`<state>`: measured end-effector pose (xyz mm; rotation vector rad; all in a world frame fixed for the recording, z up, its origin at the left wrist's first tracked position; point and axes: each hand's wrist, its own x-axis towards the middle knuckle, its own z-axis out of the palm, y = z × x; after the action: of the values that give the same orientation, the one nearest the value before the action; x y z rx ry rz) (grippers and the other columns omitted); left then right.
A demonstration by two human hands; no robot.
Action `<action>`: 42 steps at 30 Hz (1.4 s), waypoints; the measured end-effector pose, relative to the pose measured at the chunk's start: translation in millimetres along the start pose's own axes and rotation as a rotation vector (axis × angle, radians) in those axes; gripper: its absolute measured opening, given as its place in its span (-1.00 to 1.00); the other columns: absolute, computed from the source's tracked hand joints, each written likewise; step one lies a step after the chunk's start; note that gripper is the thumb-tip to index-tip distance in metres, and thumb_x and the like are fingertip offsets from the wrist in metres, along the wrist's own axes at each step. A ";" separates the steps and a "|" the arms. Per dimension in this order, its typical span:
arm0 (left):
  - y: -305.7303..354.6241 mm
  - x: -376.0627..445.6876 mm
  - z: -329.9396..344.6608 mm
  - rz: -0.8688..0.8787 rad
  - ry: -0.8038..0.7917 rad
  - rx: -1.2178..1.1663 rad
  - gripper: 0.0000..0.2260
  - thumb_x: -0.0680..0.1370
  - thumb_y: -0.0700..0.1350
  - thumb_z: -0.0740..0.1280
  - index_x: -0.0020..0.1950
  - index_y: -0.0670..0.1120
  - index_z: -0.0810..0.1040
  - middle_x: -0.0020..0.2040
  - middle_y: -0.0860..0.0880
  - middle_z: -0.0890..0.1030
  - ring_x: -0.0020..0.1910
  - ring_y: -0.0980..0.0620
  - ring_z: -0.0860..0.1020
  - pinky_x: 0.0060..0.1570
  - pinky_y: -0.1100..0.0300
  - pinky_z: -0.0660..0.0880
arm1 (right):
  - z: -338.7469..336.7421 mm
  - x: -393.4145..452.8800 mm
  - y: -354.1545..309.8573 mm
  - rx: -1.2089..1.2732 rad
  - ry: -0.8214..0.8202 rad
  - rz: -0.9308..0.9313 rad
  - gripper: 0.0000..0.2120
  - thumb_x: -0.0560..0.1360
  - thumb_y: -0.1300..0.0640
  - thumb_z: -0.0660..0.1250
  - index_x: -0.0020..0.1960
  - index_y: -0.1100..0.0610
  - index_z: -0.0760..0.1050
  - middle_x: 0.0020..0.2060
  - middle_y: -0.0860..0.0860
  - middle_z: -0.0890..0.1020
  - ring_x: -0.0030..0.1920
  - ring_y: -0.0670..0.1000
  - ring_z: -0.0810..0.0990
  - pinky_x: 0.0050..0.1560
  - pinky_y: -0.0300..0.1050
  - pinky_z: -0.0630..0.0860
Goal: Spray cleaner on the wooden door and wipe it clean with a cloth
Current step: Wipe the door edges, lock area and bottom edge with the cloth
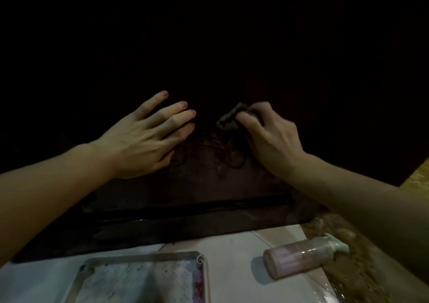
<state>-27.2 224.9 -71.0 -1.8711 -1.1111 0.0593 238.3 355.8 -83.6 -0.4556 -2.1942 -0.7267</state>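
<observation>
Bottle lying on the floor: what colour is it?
The bottle looks pale pink with a whitish pump top, in the dim head view.

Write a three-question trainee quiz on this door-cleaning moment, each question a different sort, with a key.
1. True or false: the left hand grips the cloth.
2. Where is the spray bottle? A) in the right hand B) lying on its side on the tiled floor C) standing upright in the tray
3. Fill in: the left hand rests with straight fingers against the wooden ____.

Key: 1 false, the right hand holds it; 2 B; 3 door.
</observation>
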 end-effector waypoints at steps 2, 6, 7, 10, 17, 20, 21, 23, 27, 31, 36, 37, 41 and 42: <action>-0.8 -5.7 2.6 0.009 0.008 0.001 -0.43 0.53 0.06 0.13 0.47 -0.20 0.28 0.48 -0.22 0.23 0.50 -0.18 0.14 0.47 -0.22 0.03 | 4.5 9.2 -8.1 0.016 0.066 -0.022 -0.61 0.50 0.19 0.35 0.27 0.05 0.31 0.08 0.14 0.34 -0.29 0.14 0.54 -0.51 -0.12 0.38; -3.5 -13.6 6.4 0.014 0.022 -0.002 -0.43 0.55 0.05 0.16 0.51 -0.18 0.23 0.50 -0.20 0.21 0.51 -0.15 0.12 0.48 -0.20 0.03 | 22.1 -36.3 -13.0 0.025 -0.139 -0.216 -0.80 0.51 0.15 0.22 0.13 0.07 0.35 0.08 0.21 0.35 -0.31 0.17 0.53 -0.49 -0.11 0.41; -3.8 -14.4 7.0 0.014 0.030 -0.003 -0.43 0.55 0.05 0.17 0.51 -0.18 0.23 0.50 -0.20 0.20 0.51 -0.16 0.13 0.48 -0.19 0.02 | 23.8 -46.1 -13.2 0.036 -0.198 -0.226 -0.83 0.52 0.16 0.19 0.11 0.07 0.34 0.07 0.22 0.36 -0.31 0.18 0.53 -0.48 -0.10 0.39; -4.8 -18.8 10.5 0.012 0.046 -0.015 -0.43 0.56 0.04 0.15 0.51 -0.19 0.22 0.51 -0.20 0.20 0.51 -0.16 0.13 0.49 -0.18 0.00 | 20.1 -39.7 -17.7 0.070 -0.232 -0.186 -0.85 0.53 0.17 0.14 0.10 0.07 0.34 0.08 0.21 0.34 -0.31 0.18 0.54 -0.49 -0.10 0.40; -6.9 -34.6 16.9 0.028 0.051 -0.041 -0.42 0.55 0.04 0.16 0.51 -0.20 0.20 0.51 -0.20 0.20 0.52 -0.14 0.10 0.49 -0.18 0.01 | 18.1 17.6 -50.7 0.169 0.036 -0.041 -0.84 0.57 0.17 0.28 0.13 0.18 0.48 0.14 0.17 0.32 -0.15 0.20 0.52 -0.34 -0.10 0.46; -10.4 -42.0 14.3 0.030 0.037 -0.064 -0.42 0.55 0.03 0.16 0.51 -0.22 0.20 0.50 -0.21 0.20 0.51 -0.16 0.13 0.49 -0.16 0.03 | 34.2 -15.1 -47.7 0.095 -0.034 -0.237 -0.81 0.63 0.25 0.15 0.18 0.23 0.48 0.16 0.23 0.35 -0.13 0.21 0.45 -0.21 0.04 0.48; -11.7 -46.6 13.8 0.027 0.028 -0.068 -0.41 0.54 0.03 0.16 0.51 -0.22 0.20 0.50 -0.21 0.20 0.51 -0.16 0.14 0.48 -0.16 0.04 | 36.8 -25.3 -45.1 0.065 -0.088 -0.281 -0.79 0.63 0.25 0.10 0.19 0.22 0.45 0.16 0.23 0.35 -0.12 0.21 0.43 -0.19 0.08 0.47; -15.2 -59.6 13.0 0.018 0.000 -0.075 -0.41 0.54 0.03 0.15 0.51 -0.23 0.19 0.50 -0.21 0.20 0.51 -0.16 0.12 0.48 -0.16 0.04 | 36.1 -31.0 -42.3 0.030 -0.149 -0.313 -0.75 0.65 0.23 0.00 0.18 0.21 0.41 0.16 0.23 0.35 -0.11 0.20 0.41 -0.20 0.09 0.48; -29.5 -89.1 9.4 0.012 -0.064 -0.048 -0.41 0.54 0.02 0.11 0.51 -0.22 0.18 0.50 -0.22 0.21 0.51 -0.15 0.10 0.49 -0.16 0.02 | 32.5 7.7 -59.2 0.041 -0.026 -0.304 -0.83 0.62 0.24 0.13 0.18 0.17 0.41 0.18 0.22 0.33 -0.09 0.19 0.39 -0.17 0.06 0.43; -43.8 -103.7 1.3 0.011 -0.081 -0.023 -0.37 0.49 -0.02 0.26 0.50 -0.23 0.21 0.49 -0.22 0.22 0.51 -0.13 0.07 0.49 -0.15 -0.01 | 38.7 53.0 -87.5 0.065 0.119 -0.254 -0.77 0.56 0.24 0.30 0.20 0.12 0.43 0.21 0.17 0.33 -0.07 0.18 0.43 -0.13 0.02 0.39; -51.2 -111.1 -12.4 -0.025 -0.110 -0.007 -0.29 0.39 -0.02 0.43 0.46 -0.25 0.30 0.47 -0.25 0.25 0.47 -0.21 0.19 0.46 -0.20 0.07 | 44.9 12.7 -74.7 0.023 -0.019 -0.420 -0.82 0.54 0.22 0.25 0.14 0.09 0.44 0.20 0.21 0.37 -0.04 0.20 0.42 -0.14 0.04 0.37; -53.0 -114.9 -14.0 -0.032 -0.113 -0.001 -0.29 0.39 -0.01 0.43 0.46 -0.24 0.31 0.46 -0.25 0.26 0.47 -0.21 0.20 0.46 -0.21 0.08 | 44.0 2.8 -69.1 0.023 -0.071 -0.446 -0.83 0.54 0.22 0.22 0.12 0.09 0.43 0.21 0.23 0.37 -0.03 0.21 0.43 -0.14 0.05 0.38; -61.3 -133.7 -18.0 -0.054 -0.157 0.010 -0.24 0.36 0.00 0.46 0.47 -0.21 0.26 0.48 -0.24 0.23 0.50 -0.17 0.09 0.46 -0.22 0.06 | 41.5 8.9 -77.2 0.028 -0.130 -0.419 -0.84 0.51 0.21 0.23 0.09 0.09 0.42 0.20 0.22 0.37 -0.06 0.22 0.49 -0.12 0.07 0.41; -61.6 -137.6 -17.7 -0.055 -0.166 0.012 -0.23 0.36 0.00 0.46 0.48 -0.21 0.25 0.48 -0.24 0.23 0.50 -0.17 0.08 0.46 -0.22 0.06 | 42.3 21.0 -87.3 0.041 -0.103 -0.413 -0.82 0.50 0.21 0.26 0.09 0.10 0.44 0.21 0.22 0.37 -0.06 0.22 0.48 -0.11 0.07 0.40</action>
<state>-141.3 124.8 -68.7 -1.8498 -1.2720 0.1927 155.4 316.6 -121.5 -0.0141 -2.4259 -0.8877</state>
